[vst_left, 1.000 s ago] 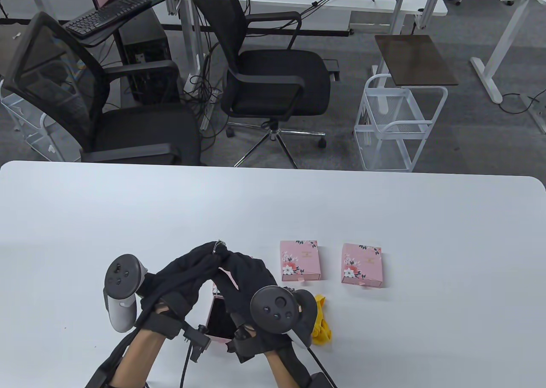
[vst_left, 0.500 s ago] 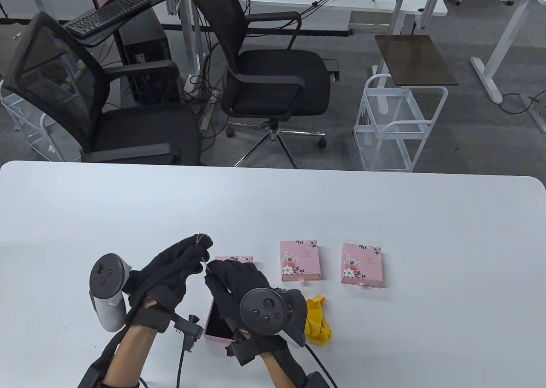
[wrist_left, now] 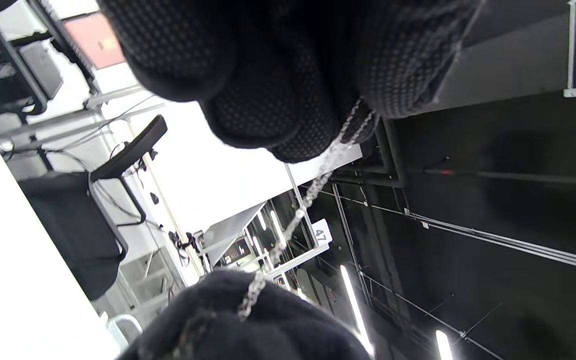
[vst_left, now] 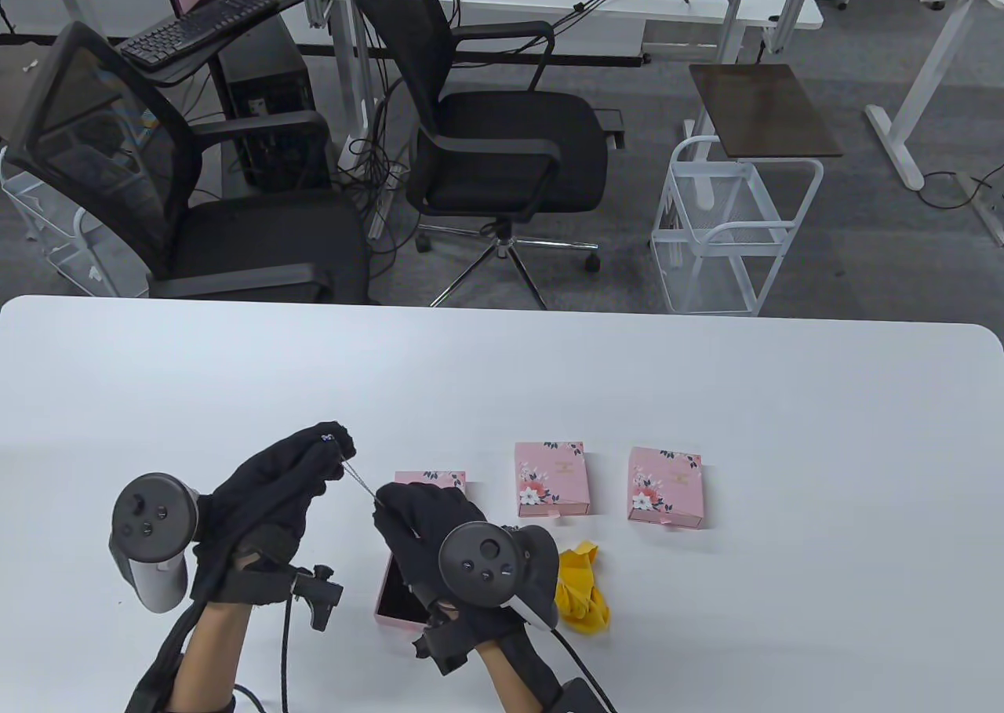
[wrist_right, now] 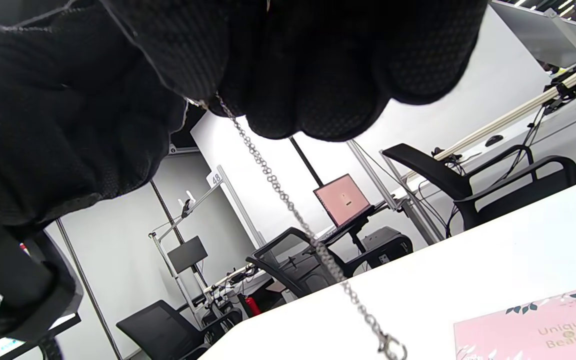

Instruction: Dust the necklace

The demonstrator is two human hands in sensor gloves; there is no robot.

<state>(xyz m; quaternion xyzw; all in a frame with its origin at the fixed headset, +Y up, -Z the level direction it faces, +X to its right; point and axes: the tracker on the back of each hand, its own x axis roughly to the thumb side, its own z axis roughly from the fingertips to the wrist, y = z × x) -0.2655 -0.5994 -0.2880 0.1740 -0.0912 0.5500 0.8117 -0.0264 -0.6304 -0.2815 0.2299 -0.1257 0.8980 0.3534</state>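
Necklace [vst_left: 357, 478] chain stretched taut between both hands: left hand [vst_left: 286, 485] pinching one end, right hand [vst_left: 420, 525] pinching other.

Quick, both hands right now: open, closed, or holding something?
Left hand: closed, fingertips pinching one end of the necklace chain.
Right hand: closed, pinching the same chain further along; it runs stretched between the two hands.

White table [vst_left: 706, 399]: 3 pink boxes [vst_left: 551, 478], nearest open; yellow cloth [vst_left: 582, 589], maybe a duster.
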